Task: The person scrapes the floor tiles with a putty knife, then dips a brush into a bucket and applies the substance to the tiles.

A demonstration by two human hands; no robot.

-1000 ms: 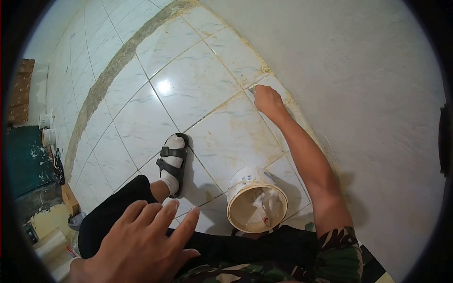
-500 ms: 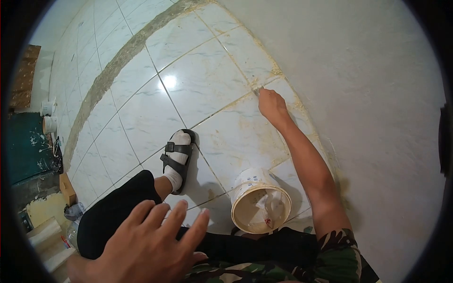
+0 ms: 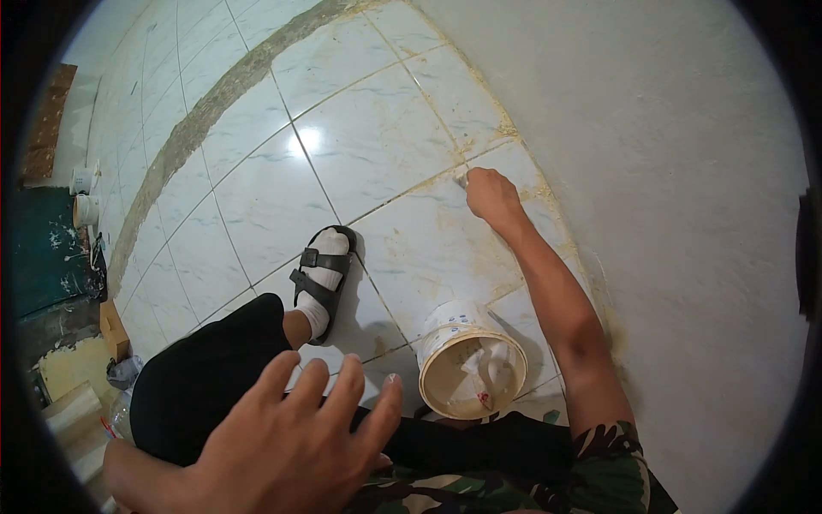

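My right hand (image 3: 491, 194) is closed, low over the floor tiles, around a small greyish flat-edged tool (image 3: 462, 181). Only the tip of this tool shows, and it meets the tile close to a grout line. Yellowish residue (image 3: 507, 130) lies on the tiles and along the wall's foot near that hand. My left hand (image 3: 295, 437) hangs in the air in front of my body, fingers spread, with nothing in it. Between my arms stands a white bucket (image 3: 458, 317), tilted in view, with whitish material and a red-marked item inside it.
My sandalled foot (image 3: 324, 278) rests on the tiles left of the bucket. A grey wall (image 3: 668, 188) runs along the right side. A rough cement strip (image 3: 205, 111) crosses the floor. Small tubs (image 3: 86, 210), a cardboard box (image 3: 113, 330) and a plastic bottle (image 3: 122, 415) stand at the left.
My right hand has moved slightly back toward me along the tile with the tool. My left hand has shifted a little to the right and stays spread. The view has tilted slightly.
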